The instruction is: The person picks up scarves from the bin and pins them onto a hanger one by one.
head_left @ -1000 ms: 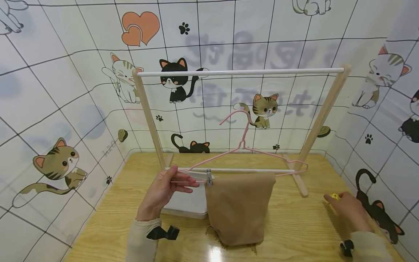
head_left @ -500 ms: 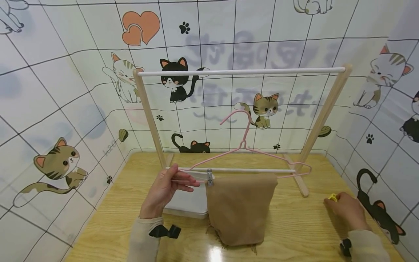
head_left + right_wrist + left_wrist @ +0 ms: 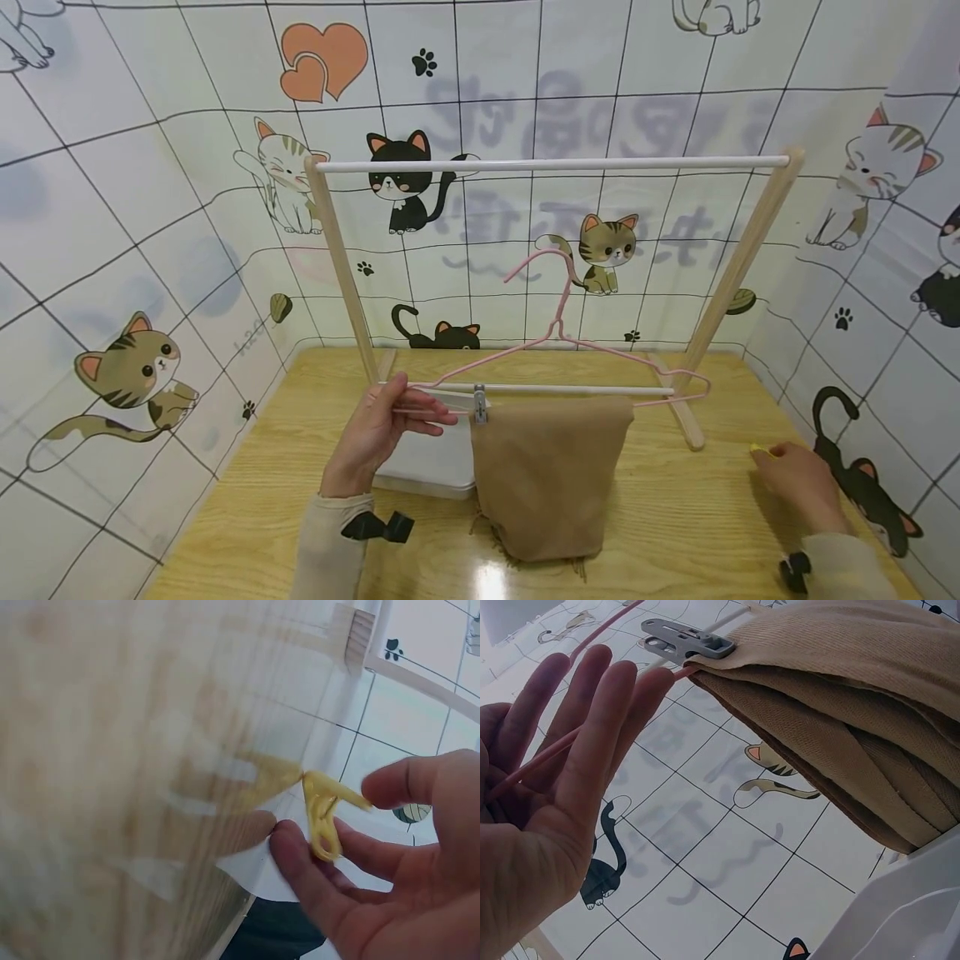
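Observation:
My left hand [image 3: 382,429] holds the left end of a pink clothes hanger [image 3: 498,360], whose hook points up; its lower bar runs along the fingers in the left wrist view. A brown cloth [image 3: 551,483] with a frayed lower edge hangs folded over that bar. Clipped at the cloth's upper left corner is a grey clothespin [image 3: 686,639]. Low over the table at the right, my right hand [image 3: 798,479] pinches a yellow clothespin [image 3: 324,814] between thumb and fingers. In the head view the hand hides most of this yellow clothespin.
Behind the hanger stands a wooden rack with a white top rail [image 3: 555,164] and a lower white rod. A white tray [image 3: 427,485] sits partly behind the cloth and left hand. Cat-patterned sheeting [image 3: 480,100] surrounds the wooden table [image 3: 675,533].
My right hand has shifted slightly right and turned the yellow clothespin, so less of it shows. The left hand, hanger and cloth have stayed nearly still.

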`<state>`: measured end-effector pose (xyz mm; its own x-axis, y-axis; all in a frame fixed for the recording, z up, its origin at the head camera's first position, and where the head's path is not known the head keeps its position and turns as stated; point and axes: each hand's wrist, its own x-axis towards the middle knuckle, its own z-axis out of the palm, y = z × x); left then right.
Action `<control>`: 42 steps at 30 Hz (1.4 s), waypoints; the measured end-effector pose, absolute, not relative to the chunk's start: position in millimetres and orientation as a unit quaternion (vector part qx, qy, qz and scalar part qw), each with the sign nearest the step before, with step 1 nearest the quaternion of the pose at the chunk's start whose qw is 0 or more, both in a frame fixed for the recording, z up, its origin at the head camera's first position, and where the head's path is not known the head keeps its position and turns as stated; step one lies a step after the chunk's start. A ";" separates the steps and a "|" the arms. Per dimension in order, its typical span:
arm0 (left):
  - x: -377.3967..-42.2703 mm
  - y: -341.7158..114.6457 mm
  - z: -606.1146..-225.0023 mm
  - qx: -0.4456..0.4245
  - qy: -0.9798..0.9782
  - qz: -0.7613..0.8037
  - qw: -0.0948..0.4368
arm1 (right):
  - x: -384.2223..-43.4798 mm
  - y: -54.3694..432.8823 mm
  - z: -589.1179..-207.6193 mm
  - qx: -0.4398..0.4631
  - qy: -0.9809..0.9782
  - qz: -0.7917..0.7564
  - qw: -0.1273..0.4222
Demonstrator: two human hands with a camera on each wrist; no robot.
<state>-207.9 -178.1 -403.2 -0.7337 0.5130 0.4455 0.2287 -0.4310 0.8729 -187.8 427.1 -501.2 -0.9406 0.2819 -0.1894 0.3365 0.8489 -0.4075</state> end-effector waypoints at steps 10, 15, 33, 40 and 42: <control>-207.2 -177.9 -402.3 0.356 0.520 0.771 0.092 | -170.2 414.0 -489.7 0.183 0.938 -0.286 -0.071; -207.2 -178.6 -402.1 0.359 0.523 0.768 0.088 | -156.7 395.6 -472.7 0.168 0.920 -0.329 -0.134; -206.5 -177.9 -401.3 0.349 0.534 0.765 0.091 | -131.8 356.5 -435.0 0.151 0.874 -0.394 -0.242; -206.6 -178.7 -400.9 0.353 0.530 0.766 0.092 | -123.8 343.7 -425.6 0.045 0.873 -0.359 -0.326; -206.9 -179.1 -400.7 0.355 0.530 0.765 0.091 | -121.0 339.2 -422.3 0.007 0.867 -0.361 -0.344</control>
